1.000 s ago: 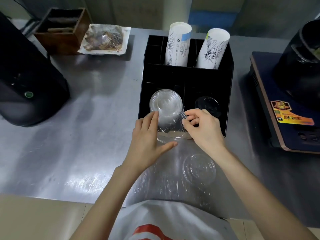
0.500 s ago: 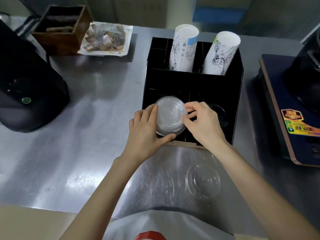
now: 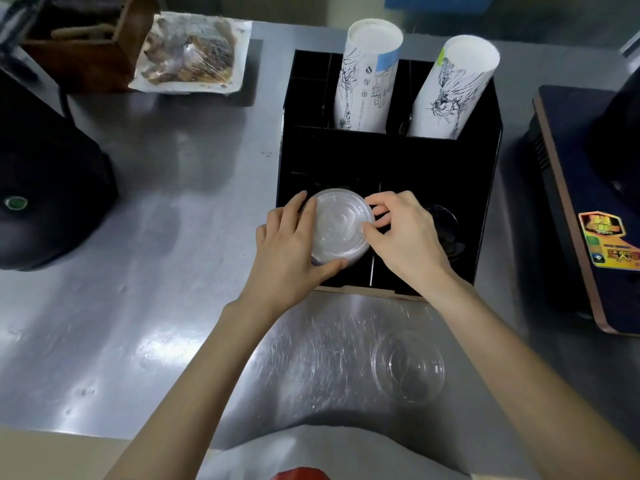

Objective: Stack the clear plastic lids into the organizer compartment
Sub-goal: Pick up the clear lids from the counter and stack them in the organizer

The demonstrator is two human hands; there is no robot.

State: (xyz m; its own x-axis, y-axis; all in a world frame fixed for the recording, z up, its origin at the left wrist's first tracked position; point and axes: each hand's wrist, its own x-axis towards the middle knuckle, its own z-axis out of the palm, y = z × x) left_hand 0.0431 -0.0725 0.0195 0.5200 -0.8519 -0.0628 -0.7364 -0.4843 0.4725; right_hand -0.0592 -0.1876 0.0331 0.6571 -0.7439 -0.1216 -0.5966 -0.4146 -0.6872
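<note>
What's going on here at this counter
A person is putting clear lids into a black organizer on a steel counter. Both hands, left hand and right hand, hold a lid stack by its rim over the organizer's front left compartment. One more lid lies loose on the counter near the person. Two sleeves of paper cups stand in the organizer's back section.

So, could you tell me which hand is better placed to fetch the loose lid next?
Right hand: the loose lid lies on the table on its side, just under that forearm.
</note>
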